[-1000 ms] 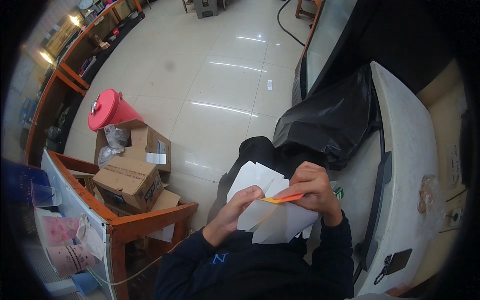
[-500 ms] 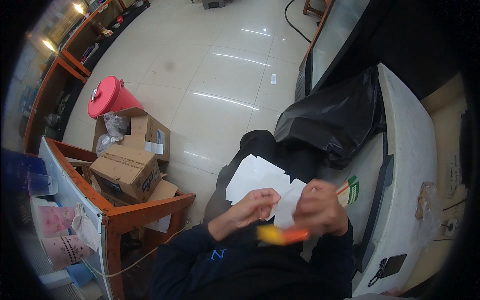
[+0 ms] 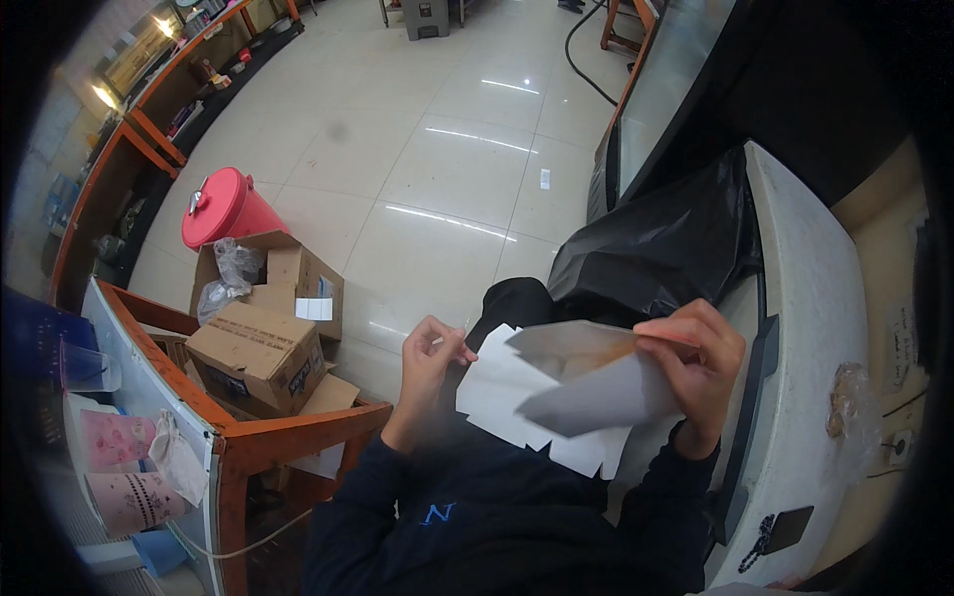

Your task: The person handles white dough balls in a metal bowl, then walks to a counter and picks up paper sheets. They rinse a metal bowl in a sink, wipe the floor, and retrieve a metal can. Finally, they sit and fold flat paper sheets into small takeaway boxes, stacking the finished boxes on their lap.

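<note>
My right hand [image 3: 708, 363] grips a folded card carton [image 3: 604, 399] by its right end, fingers on top and thumb in front. The carton is grey-white with pointed flaps spread apart on the left, and an orange tint shows inside it. Below lie white cut-out card sheets [image 3: 497, 389] with notched edges, resting on my lap and partly covered by the carton. My left hand [image 3: 427, 370] is raised beside their left edge. Its fingers curl toward the thumb in a pinch, and whether anything small sits between them cannot be made out.
An orange-framed table [image 3: 298, 427] with patterned cups [image 3: 134, 500] stands at left. Behind it are cardboard boxes [image 3: 253, 348] and a pink lidded bucket [image 3: 234, 207]. A black plastic bag [image 3: 656, 238] lies against the white chest [image 3: 815, 258] on my right.
My right hand has risen to the right, and the carton now shows its pale side with flaps spread. My left hand has moved left and up, away from the sheets' middle.
</note>
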The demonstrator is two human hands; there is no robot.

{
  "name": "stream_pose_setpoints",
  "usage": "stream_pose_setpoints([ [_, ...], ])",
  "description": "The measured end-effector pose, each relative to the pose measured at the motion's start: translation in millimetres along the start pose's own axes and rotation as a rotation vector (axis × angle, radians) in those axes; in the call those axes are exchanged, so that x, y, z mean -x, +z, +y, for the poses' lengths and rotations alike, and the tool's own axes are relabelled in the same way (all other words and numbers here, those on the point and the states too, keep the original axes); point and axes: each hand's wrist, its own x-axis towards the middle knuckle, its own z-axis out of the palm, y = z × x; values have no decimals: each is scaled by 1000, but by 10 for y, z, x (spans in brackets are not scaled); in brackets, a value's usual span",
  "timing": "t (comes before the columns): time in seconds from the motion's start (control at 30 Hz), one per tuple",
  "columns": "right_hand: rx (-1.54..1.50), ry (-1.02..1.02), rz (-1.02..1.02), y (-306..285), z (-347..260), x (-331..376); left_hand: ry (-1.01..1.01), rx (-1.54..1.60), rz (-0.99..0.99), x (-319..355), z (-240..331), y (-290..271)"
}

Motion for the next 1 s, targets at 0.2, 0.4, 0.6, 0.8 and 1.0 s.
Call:
stream_pose_setpoints([
  [0.2, -72, 37, -60, 152, 74, -73, 95, -181, 141, -50, 137, -446],
  [0.4, -148, 85, -77, 258, 68, -111, 270, -841, 230, -18, -118, -1174],
  [0.6, -156, 101, -143, 299, 93, -133, 78, -1345, 585, -211, -125, -2312],
  [0.8, -154, 95, -135, 323, 100, -139, 55, -1517, 773, -320, -69, -2670],
  [1.0, -126, 94, -142, 323, 114, -141, 287, -1621, 834, -539, -94, -2677],
])
